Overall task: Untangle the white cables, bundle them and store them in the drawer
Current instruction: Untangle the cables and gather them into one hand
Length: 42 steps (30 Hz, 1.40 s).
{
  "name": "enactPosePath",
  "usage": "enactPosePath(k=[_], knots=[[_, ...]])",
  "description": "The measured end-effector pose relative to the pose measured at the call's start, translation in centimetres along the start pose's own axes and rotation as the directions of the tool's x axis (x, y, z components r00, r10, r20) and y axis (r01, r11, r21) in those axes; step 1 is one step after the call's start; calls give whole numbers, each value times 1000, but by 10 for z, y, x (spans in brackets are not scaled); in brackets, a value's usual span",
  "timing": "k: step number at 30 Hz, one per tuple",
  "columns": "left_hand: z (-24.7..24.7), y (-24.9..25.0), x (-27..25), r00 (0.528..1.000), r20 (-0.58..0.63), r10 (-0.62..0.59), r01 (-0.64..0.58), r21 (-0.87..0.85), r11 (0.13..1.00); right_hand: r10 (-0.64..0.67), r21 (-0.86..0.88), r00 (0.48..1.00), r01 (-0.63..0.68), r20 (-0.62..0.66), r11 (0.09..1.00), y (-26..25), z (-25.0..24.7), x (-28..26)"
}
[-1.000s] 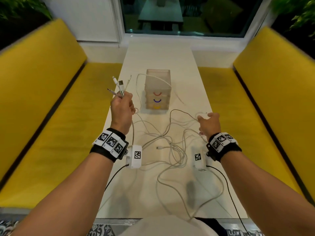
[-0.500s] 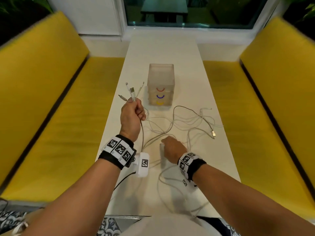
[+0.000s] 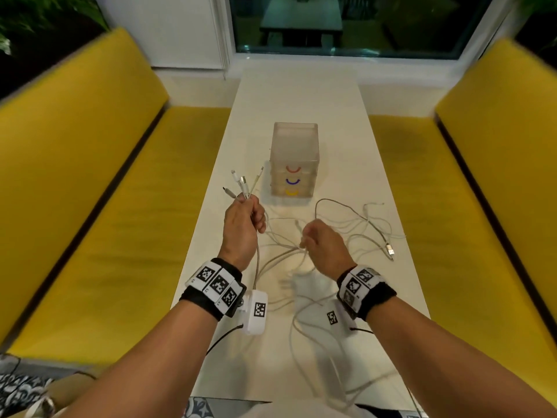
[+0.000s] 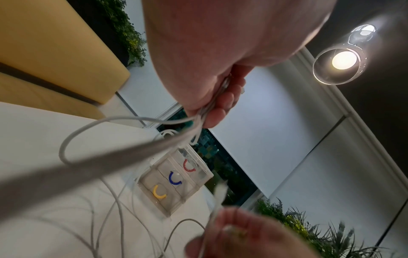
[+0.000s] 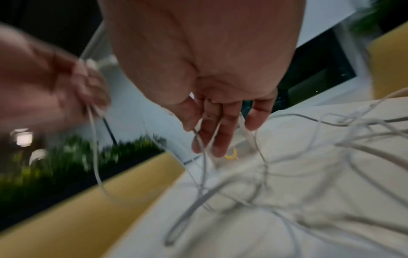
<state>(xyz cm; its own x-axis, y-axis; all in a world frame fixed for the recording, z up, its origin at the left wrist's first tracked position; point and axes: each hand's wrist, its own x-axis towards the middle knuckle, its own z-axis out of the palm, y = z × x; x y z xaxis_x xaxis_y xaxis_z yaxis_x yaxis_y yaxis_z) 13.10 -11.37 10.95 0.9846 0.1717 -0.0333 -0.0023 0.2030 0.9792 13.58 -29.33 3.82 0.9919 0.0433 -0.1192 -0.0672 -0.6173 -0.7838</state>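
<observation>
My left hand (image 3: 244, 226) is raised above the white table (image 3: 301, 95) and grips several white cable ends, whose plugs (image 3: 241, 184) stick up out of the fist. The left wrist view shows its fingers (image 4: 220, 104) curled round the strands. Just right of it, my right hand (image 3: 321, 245) pinches one white cable; its plug end (image 4: 220, 190) stands up from the fingers. Other strands run between the right hand's fingers (image 5: 217, 134). The remaining cables (image 3: 358, 236) lie tangled on the table. The translucent drawer unit (image 3: 295, 146) stands behind, with all three drawers closed.
Yellow benches (image 3: 90, 212) (image 3: 488, 206) flank the narrow table. A loose USB plug (image 3: 391, 251) lies near the right edge. Cable loops trail to the near edge (image 3: 346, 384). A window (image 3: 346, 25) lies beyond the far end.
My right hand left the table's right side, dipped into the middle of the tangle, and now lifts one cable up beside the left hand. The left hand keeps its grip on the plug ends.
</observation>
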Motion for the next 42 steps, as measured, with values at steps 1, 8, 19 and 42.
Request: enactPosePath(k=[1, 8, 19, 42], knots=[[2, -1, 0, 1000, 3, -6, 6, -1, 1000, 15, 224, 998, -1, -58, 975, -15, -9, -2], [30, -1, -7, 998, 52, -19, 21, -37, 999, -86, 683, 993, 114, -76, 722, -97, -45, -20], [42, 9, -11, 998, 32, 56, -57, 48, 997, -80, 600, 975, 190, -206, 777, -118, -37, -29], [-5, 97, 28, 968, -153, 197, -218, -137, 966, 38, 374, 994, -75, 104, 925, 9, -64, -22]])
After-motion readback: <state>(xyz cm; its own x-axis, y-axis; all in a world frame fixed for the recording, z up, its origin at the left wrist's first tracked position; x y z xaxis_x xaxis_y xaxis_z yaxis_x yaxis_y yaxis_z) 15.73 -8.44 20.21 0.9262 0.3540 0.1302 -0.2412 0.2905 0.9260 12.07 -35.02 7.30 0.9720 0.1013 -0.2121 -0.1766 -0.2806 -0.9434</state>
